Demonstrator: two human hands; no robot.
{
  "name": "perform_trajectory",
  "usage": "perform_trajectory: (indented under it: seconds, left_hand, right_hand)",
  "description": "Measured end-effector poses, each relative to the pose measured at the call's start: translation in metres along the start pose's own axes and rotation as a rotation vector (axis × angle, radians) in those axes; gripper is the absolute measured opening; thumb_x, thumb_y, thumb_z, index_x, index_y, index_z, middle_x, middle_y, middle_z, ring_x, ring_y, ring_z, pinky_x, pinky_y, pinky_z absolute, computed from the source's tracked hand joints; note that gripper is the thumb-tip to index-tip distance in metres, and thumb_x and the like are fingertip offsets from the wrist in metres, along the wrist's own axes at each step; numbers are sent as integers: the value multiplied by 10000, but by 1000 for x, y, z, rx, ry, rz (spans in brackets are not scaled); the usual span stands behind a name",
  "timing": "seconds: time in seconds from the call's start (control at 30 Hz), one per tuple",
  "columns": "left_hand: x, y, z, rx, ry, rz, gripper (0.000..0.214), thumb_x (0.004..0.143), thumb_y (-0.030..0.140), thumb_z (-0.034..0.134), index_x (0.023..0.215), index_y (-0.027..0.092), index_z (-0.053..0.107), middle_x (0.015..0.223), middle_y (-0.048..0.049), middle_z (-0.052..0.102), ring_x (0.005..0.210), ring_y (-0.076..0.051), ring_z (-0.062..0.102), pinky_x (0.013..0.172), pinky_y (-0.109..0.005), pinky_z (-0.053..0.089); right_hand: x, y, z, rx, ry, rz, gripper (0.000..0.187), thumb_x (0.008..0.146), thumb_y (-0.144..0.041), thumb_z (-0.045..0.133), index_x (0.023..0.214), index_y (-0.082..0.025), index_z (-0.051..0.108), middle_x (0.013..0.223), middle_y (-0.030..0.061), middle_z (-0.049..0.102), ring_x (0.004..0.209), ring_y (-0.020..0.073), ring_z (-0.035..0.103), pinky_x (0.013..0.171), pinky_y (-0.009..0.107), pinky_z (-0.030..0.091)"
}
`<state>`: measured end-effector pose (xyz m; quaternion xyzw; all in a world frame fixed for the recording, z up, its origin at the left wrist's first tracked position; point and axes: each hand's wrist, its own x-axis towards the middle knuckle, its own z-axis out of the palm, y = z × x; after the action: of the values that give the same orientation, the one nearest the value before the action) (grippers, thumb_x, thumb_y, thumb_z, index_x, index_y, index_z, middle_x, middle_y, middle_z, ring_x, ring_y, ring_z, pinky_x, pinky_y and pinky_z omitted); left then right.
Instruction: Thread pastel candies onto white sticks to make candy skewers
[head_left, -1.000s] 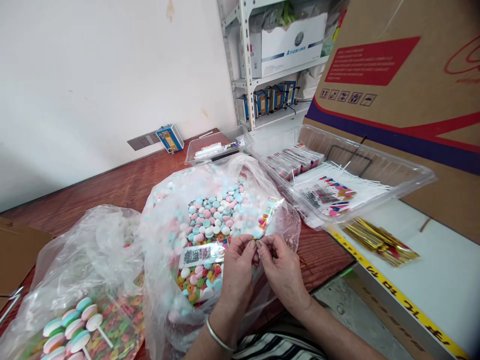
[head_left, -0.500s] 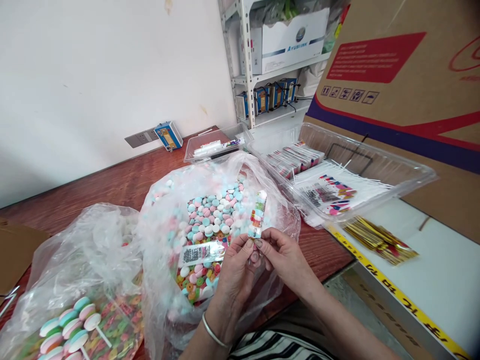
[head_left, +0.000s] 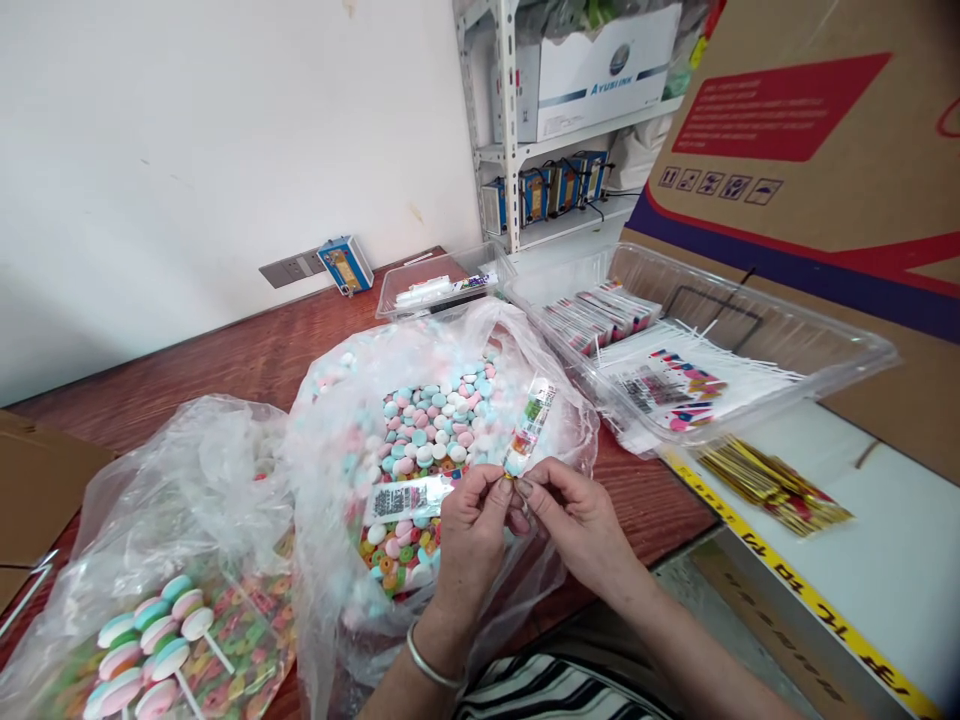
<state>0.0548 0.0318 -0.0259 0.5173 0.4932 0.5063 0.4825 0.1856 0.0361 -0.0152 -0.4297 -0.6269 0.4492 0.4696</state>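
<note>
My left hand point(head_left: 471, 540) and my right hand point(head_left: 576, 520) meet over a big clear bag of pastel candy discs point(head_left: 431, 425). Both pinch the bottom end of a small printed candy packet point(head_left: 529, 425), which points up and to the right. A thin gold twist tie seems to sit between the fingertips, too small to be sure. A labelled packet of coloured candy rings point(head_left: 405, 500) lies in the bag just left of my left hand.
A second clear bag with lollipops point(head_left: 161, 640) lies at the front left. A clear tray of printed sleeves point(head_left: 750, 320) stands to the right, gold twist ties point(head_left: 772, 485) on a white board beside it. Behind are a smaller tray point(head_left: 442, 290), shelving and a large carton point(head_left: 810, 150).
The small packet swung from leaning right to nearly upright and now leans right again as my fingers work at its lower end. The hands stayed over the bag.
</note>
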Motion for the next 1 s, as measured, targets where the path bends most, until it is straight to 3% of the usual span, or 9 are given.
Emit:
perform_trajectory:
  seconds: [0.07, 0.23, 0.43, 0.6, 0.73, 0.83, 0.9, 0.97, 1.0]
  left_hand:
    - [0, 1, 1, -79, 14, -35, 168, 916, 331, 536, 832, 193, 581, 563, 34, 564, 501, -129, 539, 537, -249, 454]
    - [1, 1, 3, 3, 72, -15, 194, 910, 330, 545, 794, 180, 589, 585, 24, 577, 529, -123, 546, 543, -237, 453]
    - [-1, -1, 4, 47, 125, 3, 166, 896, 292, 559, 788, 176, 610, 633, 28, 568, 564, -111, 517, 553, -223, 439]
    - [-1, -11, 2, 29, 125, 72, 138, 900, 269, 569, 907, 183, 676, 789, -12, 651, 706, -138, 579, 658, -247, 476]
    - [5, -14, -7, 14, 35, 255, 148, 890, 216, 593, 928, 214, 736, 978, -52, 698, 960, -193, 619, 895, -328, 471]
    - [8, -2, -20, 49, -9, 311, 180, 888, 199, 601, 953, 250, 761, 1286, -63, 619, 1233, -234, 524, 1055, -377, 381]
    - [4, 14, -32, 49, 70, 336, 243, 881, 198, 618, 1077, 284, 733, 1347, -50, 581, 1271, -222, 494, 1062, -355, 369]
    - [-5, 33, -43, 26, 94, 358, 234, 878, 230, 635, 1086, 288, 726, 1127, -38, 682, 1063, -178, 600, 929, -286, 442]
    - [-11, 41, -47, 21, 6, 330, 166, 891, 272, 621, 994, 269, 752, 926, -24, 707, 868, -149, 628, 802, -252, 465]
  right_hand:
    - [1, 5, 3, 28, 38, 19, 273, 972, -318, 465, 732, -216, 548, 599, -31, 577, 585, 139, 555, 608, 240, 443]
    - [-1, 16, 6, -331, 250, -77, 119, 915, -273, 573, 962, -205, 659, 883, 43, 692, 787, 184, 636, 728, 275, 471]
    - [-3, 13, 10, -409, 217, -141, 159, 947, -253, 518, 863, -202, 642, 808, 36, 670, 765, 182, 626, 701, 286, 453]
    - [3, 6, 11, -143, 197, 51, 161, 894, -294, 545, 763, -208, 584, 723, 14, 618, 671, 169, 571, 630, 280, 443]
    - [1, 2, 7, 311, 16, 263, 220, 800, -404, 648, 757, -214, 544, 645, -38, 530, 556, 122, 472, 514, 234, 390]
    - [-1, -3, 3, 422, -71, 349, 248, 794, -420, 648, 756, -212, 520, 585, -75, 435, 466, 81, 341, 436, 209, 300]
    - [0, -8, -2, 309, -5, 270, 219, 844, -385, 600, 745, -207, 518, 606, -66, 438, 493, 86, 362, 460, 210, 323]
    - [4, -16, -8, 102, 120, 112, 184, 872, -319, 575, 739, -202, 526, 658, -42, 482, 573, 105, 436, 529, 219, 376]
    - [5, -20, -11, -11, 184, 19, 154, 881, -280, 565, 751, -202, 535, 687, -32, 504, 610, 114, 463, 559, 223, 391]
